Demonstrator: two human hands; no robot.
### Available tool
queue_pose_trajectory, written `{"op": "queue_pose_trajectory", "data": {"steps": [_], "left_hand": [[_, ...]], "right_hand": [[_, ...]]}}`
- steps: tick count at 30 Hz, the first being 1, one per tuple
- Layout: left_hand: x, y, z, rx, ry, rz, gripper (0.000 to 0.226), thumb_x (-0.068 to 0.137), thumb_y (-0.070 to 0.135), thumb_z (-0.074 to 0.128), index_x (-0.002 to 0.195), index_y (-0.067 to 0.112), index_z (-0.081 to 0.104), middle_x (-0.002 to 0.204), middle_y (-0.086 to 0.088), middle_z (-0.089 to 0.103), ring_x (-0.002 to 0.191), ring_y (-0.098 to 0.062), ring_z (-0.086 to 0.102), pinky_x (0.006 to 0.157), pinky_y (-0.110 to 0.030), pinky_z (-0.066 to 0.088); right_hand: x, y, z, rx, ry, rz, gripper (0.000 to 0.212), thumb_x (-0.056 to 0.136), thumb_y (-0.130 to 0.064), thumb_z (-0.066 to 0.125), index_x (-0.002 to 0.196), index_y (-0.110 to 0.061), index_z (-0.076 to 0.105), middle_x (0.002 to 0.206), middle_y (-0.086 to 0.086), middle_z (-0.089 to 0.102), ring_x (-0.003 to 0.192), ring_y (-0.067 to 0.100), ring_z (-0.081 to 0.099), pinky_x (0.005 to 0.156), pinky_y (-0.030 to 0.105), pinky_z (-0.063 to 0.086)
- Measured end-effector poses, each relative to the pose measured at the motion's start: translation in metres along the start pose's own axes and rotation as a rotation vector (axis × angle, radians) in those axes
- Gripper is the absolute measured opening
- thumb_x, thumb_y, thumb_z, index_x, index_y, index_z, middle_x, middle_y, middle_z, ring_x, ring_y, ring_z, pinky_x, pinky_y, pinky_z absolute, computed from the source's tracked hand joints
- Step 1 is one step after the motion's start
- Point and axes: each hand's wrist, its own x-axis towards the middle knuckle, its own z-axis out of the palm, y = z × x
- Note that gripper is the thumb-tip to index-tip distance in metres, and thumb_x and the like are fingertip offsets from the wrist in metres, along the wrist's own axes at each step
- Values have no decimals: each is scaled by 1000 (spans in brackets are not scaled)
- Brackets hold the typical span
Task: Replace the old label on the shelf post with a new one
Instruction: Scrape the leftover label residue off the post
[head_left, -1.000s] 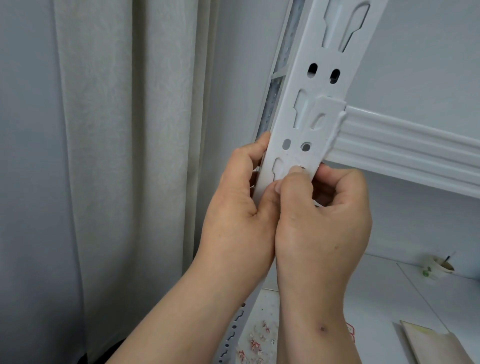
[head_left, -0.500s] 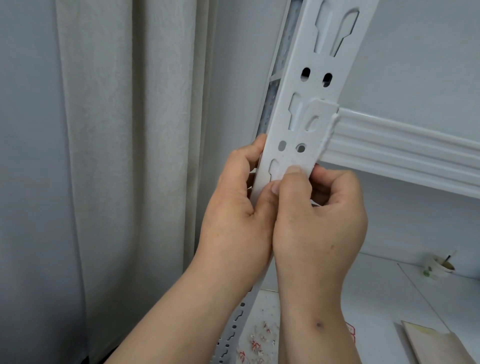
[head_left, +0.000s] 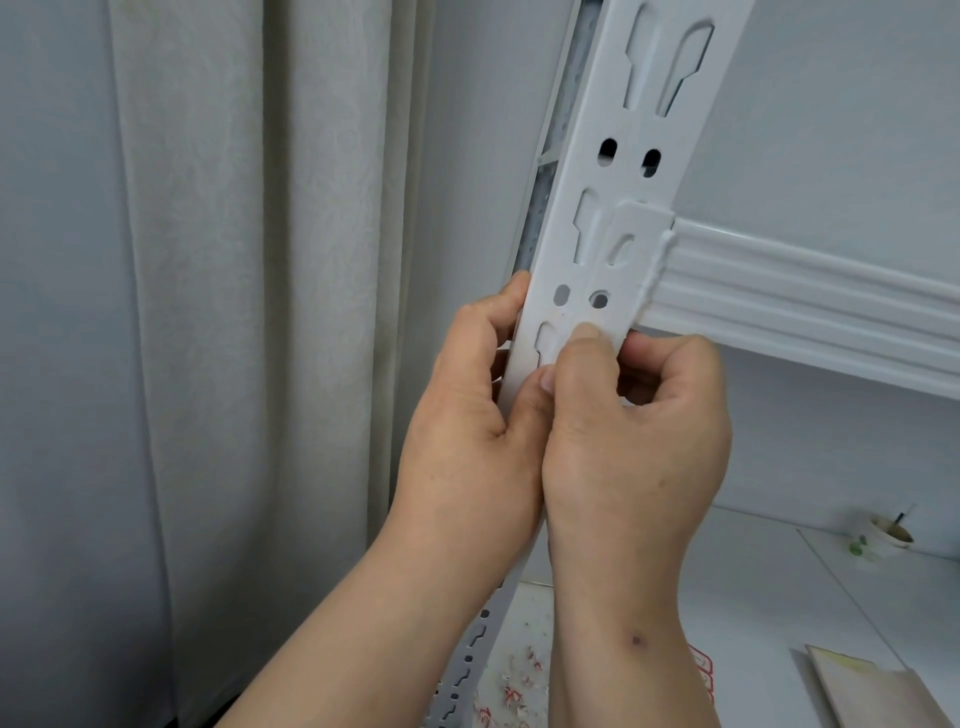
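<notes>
1. At the centre of the frame, a person's left hand (head_left: 467, 415) wraps round the left edge of a white perforated metal shelf post (head_left: 618, 208). Its fingers curl behind the edge and its thumb lies on the front face.
2. The right hand (head_left: 634, 431) sits touching the left, just to its right. Its thumb presses flat on the front of the post and its fingers curl round behind the right edge, so this hand also grips the post.
3. No label can be made out. If one is there, it is hidden under the thumbs or too pale to tell from the white paint.
4. The post runs from lower centre to upper right, tilted in the picture, with its long axis passing between the two hands. The spot being worked lies directly under both thumbs; the right thumb sits higher on it and seems the nearer to act.
5. A white ribbed metal shelf beam (head_left: 805, 301) joins the post just above the hands and runs off to the right.
6. Small red-and-white paper scraps (head_left: 519, 675) lie on the white shelf surface (head_left: 779, 597) at lower centre, perhaps bits of old label.
7. A pale curtain (head_left: 234, 312) fills the left side.
</notes>
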Motion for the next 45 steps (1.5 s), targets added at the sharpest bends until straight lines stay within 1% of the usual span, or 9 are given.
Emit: {"op": "queue_pose_trajectory", "data": {"steps": [3, 8, 14, 18, 32, 36, 39, 42, 45], "left_hand": [[0, 0, 0, -2, 5, -7, 45, 95, 11, 60, 125, 42, 50, 110, 31, 66, 95, 3, 69, 78, -20, 56], [0, 1, 1, 9, 15, -12, 45, 95, 11, 60, 124, 44, 50, 109, 31, 67, 93, 2, 69, 77, -22, 55], [0, 3, 1, 2, 18, -26, 45, 95, 12, 61, 126, 42, 50, 111, 27, 68, 96, -1, 69, 84, -35, 58], [-1, 3, 1, 8, 23, -18, 44, 96, 13, 60, 123, 46, 50, 110, 28, 67, 95, 1, 69, 82, -28, 57], [0, 2, 2, 24, 28, -25, 46, 95, 13, 60, 126, 46, 49, 111, 27, 67, 95, -3, 70, 85, -38, 58], [0, 2, 1, 21, 21, -16, 45, 95, 13, 60, 128, 43, 48, 112, 28, 67, 97, 0, 69, 85, -32, 57], [-1, 1, 2, 18, 16, -18, 46, 95, 13, 61, 127, 44, 48, 111, 30, 66, 94, 1, 69, 79, -26, 57], [-1, 1, 1, 8, 15, -24, 46, 96, 14, 62, 127, 46, 48, 112, 31, 66, 95, 2, 69, 79, -21, 57], [0, 1, 2, 9, 16, -20, 46, 95, 15, 62, 127, 46, 49, 111, 30, 66, 93, 3, 69, 78, -17, 56]], "right_hand": [[-1, 2, 0, 3, -3, -7, 13, 73, -35, 59, 82, -25, 57, 87, -3, 68, 84, 11, 65, 72, 31, 54], [-3, 3, -2, 9, -10, -29, 14, 74, -35, 57, 85, -26, 58, 90, -6, 67, 85, 6, 64, 68, 18, 50], [-2, 2, -4, 10, -29, -11, 16, 73, -40, 57, 83, -28, 57, 88, -6, 69, 87, 7, 65, 74, 27, 53], [1, 2, -2, 4, -10, 1, 15, 74, -41, 59, 80, -27, 58, 85, -4, 69, 83, 9, 65, 74, 32, 53], [-2, 6, -4, 23, -16, -31, 12, 77, -33, 56, 85, -25, 60, 89, -6, 68, 85, 8, 65, 68, 17, 50], [-2, 5, -4, 16, -17, -27, 13, 74, -34, 57, 85, -26, 60, 89, -6, 69, 86, 8, 65, 72, 25, 53], [-2, 4, -4, 6, -14, -29, 18, 71, -39, 59, 84, -27, 60, 89, -8, 68, 87, 7, 65, 73, 25, 53], [-3, 4, -3, -4, 1, -36, 19, 71, -39, 61, 85, -26, 60, 89, -8, 67, 86, 9, 66, 74, 31, 54], [-3, 5, -2, -18, 11, -57, 19, 72, -37, 61, 86, -25, 61, 88, -9, 67, 84, 9, 66, 72, 30, 54]]}}
